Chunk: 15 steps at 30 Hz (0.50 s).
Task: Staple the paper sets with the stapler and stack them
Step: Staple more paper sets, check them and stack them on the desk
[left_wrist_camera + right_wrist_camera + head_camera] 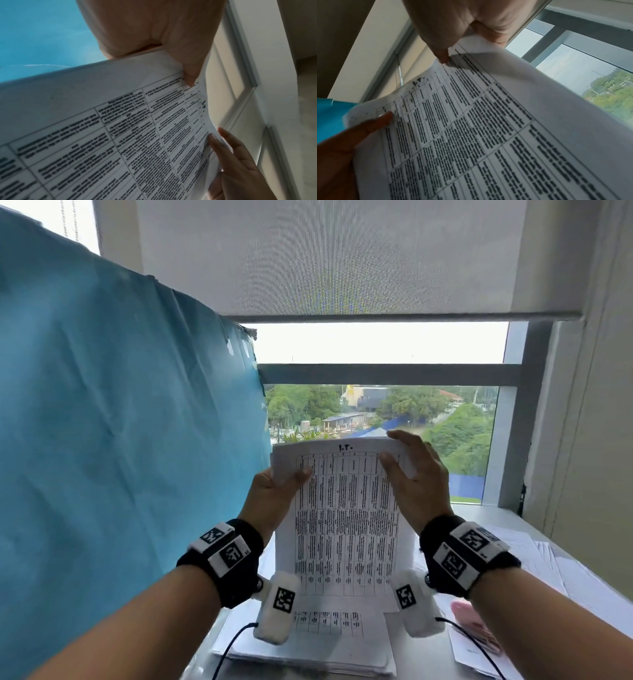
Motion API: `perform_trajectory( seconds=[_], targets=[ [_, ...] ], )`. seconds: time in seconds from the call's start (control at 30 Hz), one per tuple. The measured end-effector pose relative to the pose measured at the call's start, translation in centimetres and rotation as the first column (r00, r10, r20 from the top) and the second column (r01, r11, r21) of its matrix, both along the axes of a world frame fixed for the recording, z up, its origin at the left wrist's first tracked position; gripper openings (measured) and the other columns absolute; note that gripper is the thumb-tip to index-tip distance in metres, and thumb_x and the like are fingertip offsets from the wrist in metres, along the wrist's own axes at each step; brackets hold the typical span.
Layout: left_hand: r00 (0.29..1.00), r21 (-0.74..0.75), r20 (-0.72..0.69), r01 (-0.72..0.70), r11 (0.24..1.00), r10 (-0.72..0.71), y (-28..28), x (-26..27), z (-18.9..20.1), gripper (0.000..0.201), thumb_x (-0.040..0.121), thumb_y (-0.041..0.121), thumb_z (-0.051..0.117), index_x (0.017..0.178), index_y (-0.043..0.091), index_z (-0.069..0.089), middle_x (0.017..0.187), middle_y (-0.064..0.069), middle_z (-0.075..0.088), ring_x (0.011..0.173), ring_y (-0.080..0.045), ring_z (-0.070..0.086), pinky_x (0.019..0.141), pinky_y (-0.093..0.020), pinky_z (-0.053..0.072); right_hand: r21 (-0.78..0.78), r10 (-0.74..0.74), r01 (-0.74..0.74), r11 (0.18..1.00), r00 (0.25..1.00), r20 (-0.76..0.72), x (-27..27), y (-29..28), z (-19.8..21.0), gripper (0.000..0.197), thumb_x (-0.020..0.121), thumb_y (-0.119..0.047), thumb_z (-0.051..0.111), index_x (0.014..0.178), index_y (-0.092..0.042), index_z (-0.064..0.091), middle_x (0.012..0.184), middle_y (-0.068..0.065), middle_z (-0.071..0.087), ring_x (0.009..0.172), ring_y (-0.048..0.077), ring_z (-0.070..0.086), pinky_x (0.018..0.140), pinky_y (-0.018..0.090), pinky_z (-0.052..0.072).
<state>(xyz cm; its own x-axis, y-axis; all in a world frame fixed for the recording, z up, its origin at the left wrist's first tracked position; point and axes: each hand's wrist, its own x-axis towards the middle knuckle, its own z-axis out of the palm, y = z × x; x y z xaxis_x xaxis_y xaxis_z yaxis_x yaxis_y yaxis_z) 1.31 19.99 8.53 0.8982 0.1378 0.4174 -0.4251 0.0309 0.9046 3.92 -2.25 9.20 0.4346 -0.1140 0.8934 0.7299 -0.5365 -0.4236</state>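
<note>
Two hands lift a paper set (346, 518); only head view shows the stack (308, 648) beneath.

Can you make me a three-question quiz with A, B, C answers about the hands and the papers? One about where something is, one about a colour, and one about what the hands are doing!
1. Where is the printed paper set?
A. Lifted upright in front of the window
B. Lying flat on the floor
C. Tucked under the blue cloth

2. What colour is the cloth hanging on the left?
A. Red
B. Blue
C. Yellow

3. What are the two hands doing?
A. Both resting on the table
B. One holds a stapler
C. Both hold the paper set's top corners

Answers:
1. A: the head view shows it raised, with trees outside behind its top edge.
2. B: it looks blue in all three views.
3. C: the left hand has a grip on the top left corner, the right hand on the top right.
</note>
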Motion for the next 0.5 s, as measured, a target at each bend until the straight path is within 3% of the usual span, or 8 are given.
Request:
perform_trajectory(
  seconds=[0.07, 0.1, 0.23, 0.3, 0.37, 0.43, 0.5],
  targets=[
    [1.000, 0.017, 0.000, 0.015, 1.000, -0.015, 0.0, -0.2, -0.1, 0.025, 0.086, 0.022, 0.070, 0.104, 0.006, 0.070, 0.101, -0.012, 0.074, 0.097, -0.032, 0.070, 0.092, -0.051, 0.053, 0.033, -0.004, 0.004, 0.999, 1.000, 0.015, -0.2, 0.0, 0.1, 0.024, 0.088, -0.022, 0.068, 0.111, -0.020, 0.061, 0.106, 0.001, 0.063, 0.091, 0.009, 0.055, 0.075, 0.003, 0.039],
    [1.000, 0.016, 0.001, 0.022, 1.000, -0.022, 0.0, -0.3, -0.2, 0.025, 0.085, 0.022, 0.070, 0.104, 0.006, 0.071, 0.101, -0.012, 0.075, 0.098, -0.033, 0.069, 0.092, -0.051, 0.053, 0.040, -0.001, 0.000, 0.999, 1.000, 0.011, -0.2, 0.1, 0.1, 0.024, 0.088, -0.024, 0.068, 0.110, -0.020, 0.060, 0.106, 0.001, 0.064, 0.091, 0.009, 0.056, 0.074, 0.004, 0.038],
    [1.000, -0.016, 0.008, 0.004, 1.000, -0.004, 0.2, -0.2, -0.2, 0.021, 0.087, 0.023, 0.068, 0.096, 0.005, 0.073, 0.100, -0.018, 0.073, 0.099, -0.038, 0.067, 0.093, -0.056, 0.051, 0.004, -0.021, 0.021, 1.000, 1.000, 0.009, -0.7, 0.2, 0.4, 0.030, 0.088, -0.028, 0.067, 0.117, -0.023, 0.064, 0.109, -0.003, 0.063, 0.098, 0.005, 0.054, 0.084, 0.026, 0.046],
    [1.000, -0.024, 0.028, -0.003, 1.000, 0.004, 0.2, 0.0, 0.0, 0.022, 0.088, 0.023, 0.068, 0.095, 0.002, 0.073, 0.104, -0.024, 0.071, 0.103, -0.042, 0.065, 0.095, -0.059, 0.048, 0.050, -0.001, 0.001, 0.999, 1.000, 0.003, -1.3, 0.2, 0.8, 0.038, 0.085, -0.031, 0.071, 0.122, -0.024, 0.062, 0.114, -0.008, 0.060, 0.103, 0.002, 0.051, 0.091, 0.030, 0.047],
    [0.999, -0.038, 0.040, -0.013, 0.999, 0.015, 0.3, 0.2, 0.1, 0.021, 0.089, 0.021, 0.068, 0.097, 0.002, 0.073, 0.105, -0.023, 0.071, 0.104, -0.041, 0.064, 0.096, -0.058, 0.047, 0.179, 0.103, -0.077, 0.981, 0.985, -0.137, -1.4, -0.1, 0.7, 0.063, 0.078, -0.036, 0.078, 0.133, -0.032, 0.046, 0.129, -0.015, 0.047, 0.116, 0.003, 0.044, 0.097, 0.028, 0.039],
    [0.999, -0.073, 0.028, -0.025, 0.997, 0.027, 0.4, 0.3, 0.2, 0.021, 0.089, 0.021, 0.068, 0.099, 0.003, 0.073, 0.105, -0.020, 0.072, 0.103, -0.039, 0.066, 0.095, -0.057, 0.049, 0.311, 0.277, -0.172, 0.935, 0.902, -0.333, -1.2, -0.6, -0.1, 0.078, 0.067, -0.043, 0.084, 0.133, -0.030, 0.044, 0.138, -0.008, 0.049, 0.118, 0.013, 0.051, 0.099, 0.034, 0.043],
    [1.000, -0.129, 0.002, -0.029, 0.991, 0.029, 0.3, 0.2, 0.4, 0.021, 0.089, 0.020, 0.067, 0.098, 0.002, 0.072, 0.103, -0.019, 0.072, 0.099, -0.038, 0.068, 0.092, -0.057, 0.051, 0.392, 0.414, -0.250, 0.885, 0.808, -0.420, -0.8, -0.9, -1.5, 0.061, 0.064, -0.041, 0.085, 0.117, -0.018, 0.064, 0.112, 0.005, 0.071, 0.100, 0.025, 0.068, 0.092, 0.050, 0.053]
  ],
)
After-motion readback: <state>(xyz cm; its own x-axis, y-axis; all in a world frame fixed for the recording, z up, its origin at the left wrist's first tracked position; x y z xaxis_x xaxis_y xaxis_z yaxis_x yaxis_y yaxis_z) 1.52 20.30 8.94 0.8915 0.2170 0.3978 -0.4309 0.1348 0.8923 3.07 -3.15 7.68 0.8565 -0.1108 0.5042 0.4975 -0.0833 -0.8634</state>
